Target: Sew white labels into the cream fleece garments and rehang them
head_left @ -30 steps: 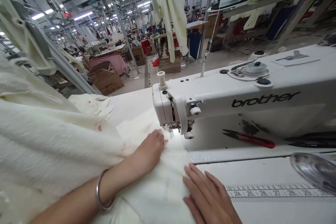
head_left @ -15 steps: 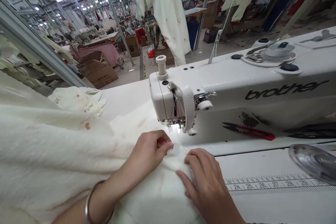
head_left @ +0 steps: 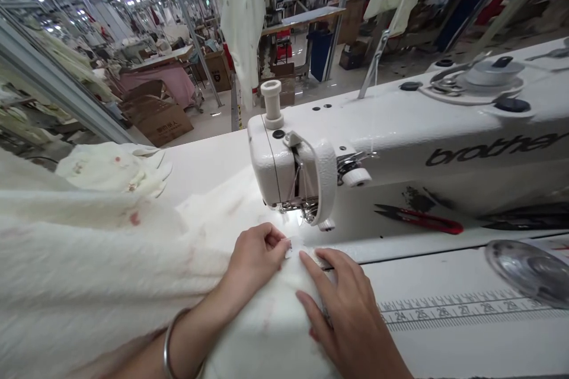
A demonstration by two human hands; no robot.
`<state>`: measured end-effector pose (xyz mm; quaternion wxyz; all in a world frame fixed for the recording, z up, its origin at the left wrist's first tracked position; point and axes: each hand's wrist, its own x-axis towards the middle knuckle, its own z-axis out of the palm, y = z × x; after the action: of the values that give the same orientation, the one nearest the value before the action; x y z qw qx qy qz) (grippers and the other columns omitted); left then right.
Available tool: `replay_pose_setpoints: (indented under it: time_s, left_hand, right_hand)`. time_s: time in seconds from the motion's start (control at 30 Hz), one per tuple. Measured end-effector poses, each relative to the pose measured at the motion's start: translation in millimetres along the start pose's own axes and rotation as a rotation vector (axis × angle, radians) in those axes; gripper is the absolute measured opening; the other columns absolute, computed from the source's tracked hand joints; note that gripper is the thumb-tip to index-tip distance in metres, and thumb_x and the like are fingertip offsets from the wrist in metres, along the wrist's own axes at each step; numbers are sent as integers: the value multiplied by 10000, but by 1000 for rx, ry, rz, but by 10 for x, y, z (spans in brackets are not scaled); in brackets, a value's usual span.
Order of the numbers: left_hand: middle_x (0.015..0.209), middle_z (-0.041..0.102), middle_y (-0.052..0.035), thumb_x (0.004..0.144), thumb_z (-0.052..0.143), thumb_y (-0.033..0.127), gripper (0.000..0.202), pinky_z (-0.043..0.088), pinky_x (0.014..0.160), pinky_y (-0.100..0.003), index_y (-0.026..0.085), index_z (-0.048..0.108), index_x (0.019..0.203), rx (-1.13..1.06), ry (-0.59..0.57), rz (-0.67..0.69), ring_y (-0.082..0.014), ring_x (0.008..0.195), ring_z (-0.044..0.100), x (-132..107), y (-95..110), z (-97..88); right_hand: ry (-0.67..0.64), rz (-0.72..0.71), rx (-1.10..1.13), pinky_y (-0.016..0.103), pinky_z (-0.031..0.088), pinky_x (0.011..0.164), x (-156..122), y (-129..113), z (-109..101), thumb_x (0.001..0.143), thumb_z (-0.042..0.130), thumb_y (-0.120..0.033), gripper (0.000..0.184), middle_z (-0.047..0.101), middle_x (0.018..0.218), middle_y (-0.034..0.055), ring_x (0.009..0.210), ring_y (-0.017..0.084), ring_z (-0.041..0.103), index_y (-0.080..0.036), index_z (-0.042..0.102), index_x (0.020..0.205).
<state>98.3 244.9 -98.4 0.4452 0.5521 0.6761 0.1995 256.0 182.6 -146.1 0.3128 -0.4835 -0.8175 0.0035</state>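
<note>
Cream fleece fabric with faint reddish prints covers the left of the table and runs up to the needle area of the white sewing machine. Thumb and forefinger of my left hand pinch a small white label with dark print, just in front of the presser foot. My right hand rests palm down at the fabric's right edge. Its fingers are apart, and the index fingertip touches the cloth near the label. What lies beneath the right palm is hidden.
Red-handled thread snips lie under the machine arm, with a dark tool farther right. A clear round dish stands by the printed ruler. Folded cream pieces lie back left; a cream garment hangs behind the machine.
My right index finger has stretched forward and left toward the label. The label's printed side now shows more at my left fingertips. The view has shifted slightly, and the hanging garment appears farther left.
</note>
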Motion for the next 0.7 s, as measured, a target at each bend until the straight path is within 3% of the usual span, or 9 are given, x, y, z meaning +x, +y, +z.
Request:
replay_pose_setpoints:
  time_s: [0.7]
  left_hand:
    - [615, 601, 26, 777, 597, 260, 102, 392, 591, -254, 173, 622, 731, 103, 12, 20, -124, 534, 549, 16, 4, -2]
  right_hand:
    - [-60, 56, 26, 422, 462, 855, -84, 38, 29, 974, 398, -318, 330, 409, 1256, 169, 1181, 305, 401, -120, 497, 1220]
